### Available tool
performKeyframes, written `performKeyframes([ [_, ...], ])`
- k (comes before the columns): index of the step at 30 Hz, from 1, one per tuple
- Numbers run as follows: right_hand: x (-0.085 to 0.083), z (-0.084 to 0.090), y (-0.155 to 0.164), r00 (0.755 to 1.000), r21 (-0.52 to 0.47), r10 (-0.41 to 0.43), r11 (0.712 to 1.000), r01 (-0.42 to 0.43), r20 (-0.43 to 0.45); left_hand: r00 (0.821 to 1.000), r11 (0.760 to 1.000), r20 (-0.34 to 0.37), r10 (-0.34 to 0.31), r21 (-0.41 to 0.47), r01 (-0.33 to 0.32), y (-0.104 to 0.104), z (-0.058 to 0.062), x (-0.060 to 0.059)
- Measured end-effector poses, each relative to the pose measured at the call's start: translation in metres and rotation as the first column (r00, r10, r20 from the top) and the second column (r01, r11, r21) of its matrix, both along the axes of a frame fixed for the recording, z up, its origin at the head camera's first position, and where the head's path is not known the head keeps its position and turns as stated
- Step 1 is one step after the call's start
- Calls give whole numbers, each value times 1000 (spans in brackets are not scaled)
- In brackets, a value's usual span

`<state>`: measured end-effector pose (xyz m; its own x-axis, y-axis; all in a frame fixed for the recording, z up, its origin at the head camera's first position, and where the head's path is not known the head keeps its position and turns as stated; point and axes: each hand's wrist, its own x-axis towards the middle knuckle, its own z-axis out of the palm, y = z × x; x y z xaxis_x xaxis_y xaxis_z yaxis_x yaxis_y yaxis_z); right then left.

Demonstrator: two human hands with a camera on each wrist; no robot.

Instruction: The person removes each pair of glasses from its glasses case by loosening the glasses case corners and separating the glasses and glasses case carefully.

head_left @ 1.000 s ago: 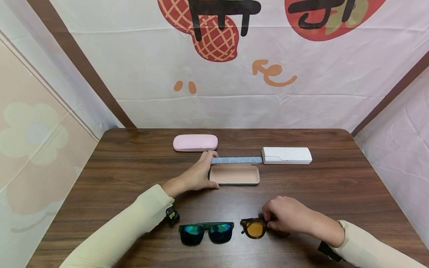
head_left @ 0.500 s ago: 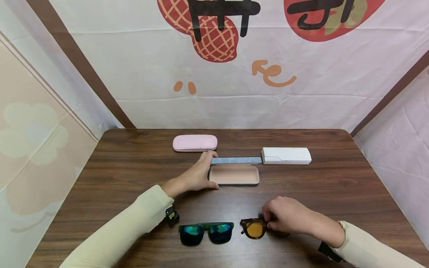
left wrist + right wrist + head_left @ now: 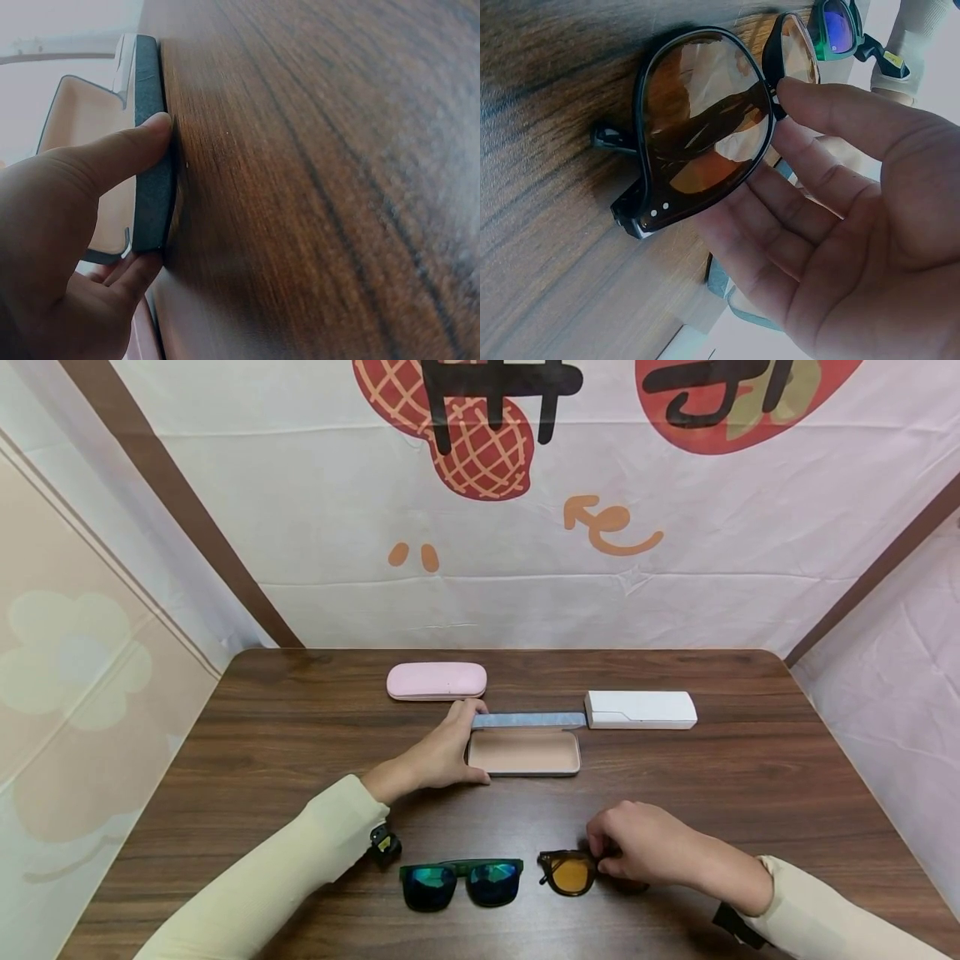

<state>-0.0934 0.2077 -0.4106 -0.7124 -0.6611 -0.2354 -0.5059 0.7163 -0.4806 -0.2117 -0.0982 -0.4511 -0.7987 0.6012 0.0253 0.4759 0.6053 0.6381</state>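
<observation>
An opened glasses case [image 3: 525, 752] with a beige lining and a blue lid edge lies mid-table. My left hand [image 3: 438, 752] grips its left end, the thumb on the dark front wall [image 3: 152, 195] in the left wrist view, other fingers at the end and behind. Nearer the front, my right hand [image 3: 645, 842] pinches a pair of sunglasses [image 3: 570, 872] with amber lenses and a dark frame. The right wrist view shows the thumb and fingers at the bridge between the amber lenses [image 3: 705, 112]; in the head view that hand covers much of the right lens.
Sunglasses with blue-green mirrored lenses [image 3: 461, 883] lie left of the amber pair. Behind the opened case sits a closed pink glasses case [image 3: 437, 681]. A white case [image 3: 641, 709] stands at its right, close to the lid. A printed cloth [image 3: 337, 527] hangs behind the table.
</observation>
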Motion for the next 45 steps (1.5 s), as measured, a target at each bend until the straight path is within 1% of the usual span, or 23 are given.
performKeyframes([
  [12,1,1,0,1000,0,-6,1000,6,-1,1000,1000,-13,-5,5,5,0,-1,0],
  [18,1,4,1,999,-5,-40,999,40,3,1000,1000,-24,-7,7,7,0,-1,0],
  [27,-1,6,1,998,-39,-67,997,67,-9,1000,1000,-17,-4,3,4,1,-1,0],
  [32,-1,6,0,996,-40,-63,997,61,-56,1000,1000,-20,-5,6,5,1,-1,1],
  [35,-1,6,-1,994,-60,-44,997,38,-99,1000,1000,-22,-6,6,6,0,0,1],
  [38,-1,7,-2,992,-86,-27,996,16,-123,1000,1000,-24,-7,5,7,0,0,1],
  [42,0,6,-4,982,-115,10,993,-32,-190,1000,1000,-24,-7,7,8,0,0,1],
  [45,0,5,-3,965,-119,49,989,-82,-257,1000,1000,-25,-8,9,8,0,0,1],
])
